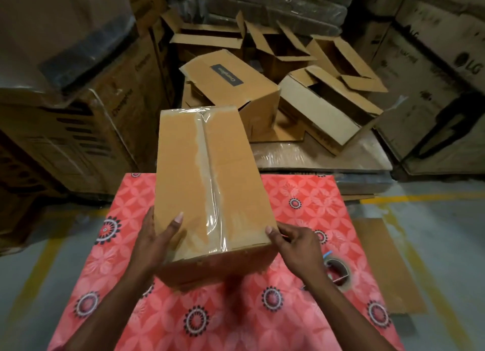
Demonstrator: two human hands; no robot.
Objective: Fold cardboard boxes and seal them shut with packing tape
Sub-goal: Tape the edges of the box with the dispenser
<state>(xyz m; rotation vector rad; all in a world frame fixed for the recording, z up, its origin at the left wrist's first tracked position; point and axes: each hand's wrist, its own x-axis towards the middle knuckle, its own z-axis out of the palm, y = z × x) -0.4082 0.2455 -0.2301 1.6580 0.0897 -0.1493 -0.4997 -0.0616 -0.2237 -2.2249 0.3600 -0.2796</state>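
Note:
A brown cardboard box (pixel 183 172) is lifted above the red patterned table (pixel 236 311), its top seam covered by clear packing tape. My left hand (pixel 157 243) grips the box's near left corner, thumb lying on the top face. My right hand (pixel 294 245) holds the near right corner, thumb on the top edge. A roll of packing tape (pixel 338 272) lies on the table just right of my right wrist, partly hidden by it.
Several opened cardboard boxes (pixel 328 109) and one tipped box (pixel 231 80) lie on a wrapped pallet (pixel 328 156) beyond the table. Tall stacked cartons (pixel 86 119) stand at left, and more cartons (pixel 446 70) at right. A flat cardboard sheet (pixel 388 266) lies on the floor at right.

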